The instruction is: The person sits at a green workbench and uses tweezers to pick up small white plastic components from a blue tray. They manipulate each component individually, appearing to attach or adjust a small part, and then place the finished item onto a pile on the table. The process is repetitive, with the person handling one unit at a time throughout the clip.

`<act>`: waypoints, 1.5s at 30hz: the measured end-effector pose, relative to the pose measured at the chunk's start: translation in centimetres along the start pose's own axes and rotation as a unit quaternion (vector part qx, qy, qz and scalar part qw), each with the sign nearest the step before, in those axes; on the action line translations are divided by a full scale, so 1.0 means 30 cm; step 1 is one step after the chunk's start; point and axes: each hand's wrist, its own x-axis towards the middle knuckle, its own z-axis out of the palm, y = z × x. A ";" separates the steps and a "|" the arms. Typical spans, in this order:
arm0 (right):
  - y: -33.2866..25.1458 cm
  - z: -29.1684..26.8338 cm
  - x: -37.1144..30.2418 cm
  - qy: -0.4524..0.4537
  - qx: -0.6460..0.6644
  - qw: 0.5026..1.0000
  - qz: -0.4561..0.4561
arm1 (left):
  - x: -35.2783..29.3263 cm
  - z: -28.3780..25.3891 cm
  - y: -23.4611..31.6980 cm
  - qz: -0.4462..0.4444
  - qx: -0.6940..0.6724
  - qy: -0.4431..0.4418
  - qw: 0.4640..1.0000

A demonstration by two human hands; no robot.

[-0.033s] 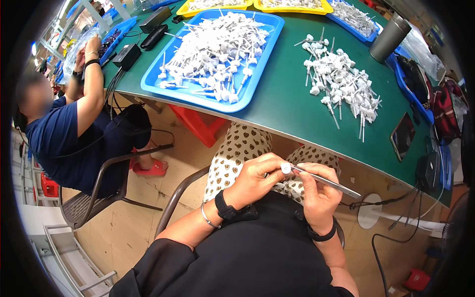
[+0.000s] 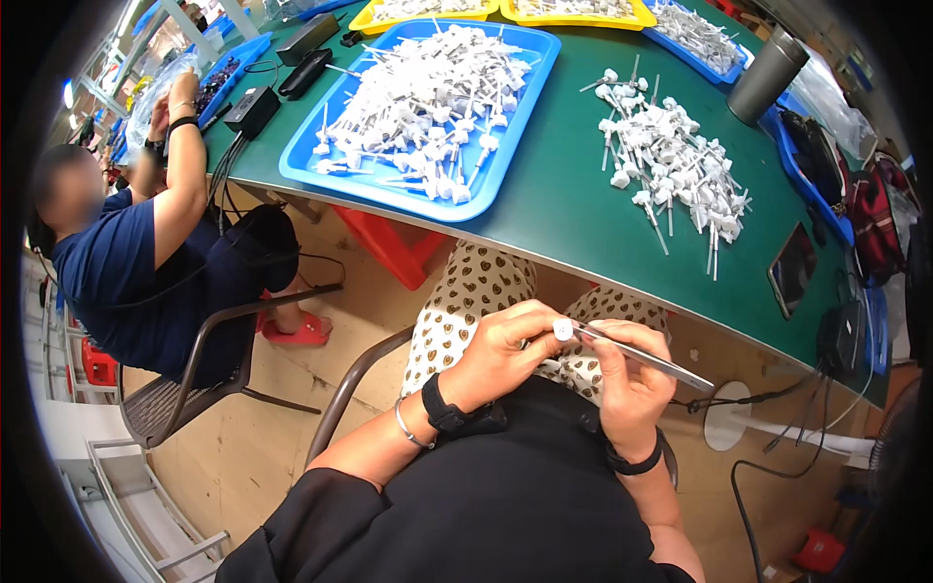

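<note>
My left hand (image 2: 508, 356) pinches a small white plastic part (image 2: 563, 329) between thumb and fingers, above my lap. Its round end faces up; the rest of it is hidden by the fingers. In my right hand (image 2: 632, 377) is a slim metal tool that looks like tweezers (image 2: 685, 375), its thin end touching or very close to the white part. The flat, wider end sticks out past the fingers to the lower right. On the green table (image 2: 554, 209) ahead lies a loose pile of white parts with thin stems (image 2: 671, 155).
Left of the pile, a blue tray (image 2: 466, 209) heaped with similar parts stands at the table edge. Yellow trays (image 2: 583, 17) line the back. A metal flask (image 2: 768, 76) and a phone (image 2: 792, 269) are at right. A co-worker (image 2: 126, 243) sits at left.
</note>
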 end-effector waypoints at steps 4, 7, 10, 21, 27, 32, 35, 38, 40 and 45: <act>-0.017 -0.013 0.007 0.050 0.055 0.997 -0.008 | 0.107 -0.109 0.127 0.164 0.113 0.049 0.979; -0.015 -0.024 0.015 0.051 0.031 0.998 -0.020 | 0.262 -0.281 0.212 0.256 0.216 0.168 0.927; -0.016 -0.036 0.018 0.033 0.008 0.998 -0.045 | 0.440 -0.466 0.266 0.209 0.371 0.223 0.877; -0.037 -0.043 0.025 0.082 0.043 0.995 -0.048 | 0.552 -0.009 0.201 0.301 0.413 -0.030 0.859; -0.047 -0.053 0.055 0.090 0.006 0.991 -0.101 | 0.626 0.062 0.167 0.266 0.544 -0.089 0.791; -0.053 -0.053 0.062 0.094 0.007 0.987 -0.129 | 0.639 0.045 0.175 0.249 0.521 -0.112 0.808; -0.060 -0.053 0.064 0.092 -0.004 0.987 -0.135 | 0.621 0.033 0.194 0.251 0.467 -0.052 0.847; -0.053 -0.048 0.060 0.104 0.020 0.985 -0.139 | 0.583 -0.001 0.207 0.208 0.338 0.011 0.918; -0.063 -0.058 0.044 0.107 0.029 0.990 -0.090 | 0.501 0.000 0.230 0.110 0.186 0.002 0.976; -0.077 -0.057 0.048 0.108 0.210 0.972 -0.016 | 0.221 -0.008 0.234 -0.042 -0.005 -0.039 0.998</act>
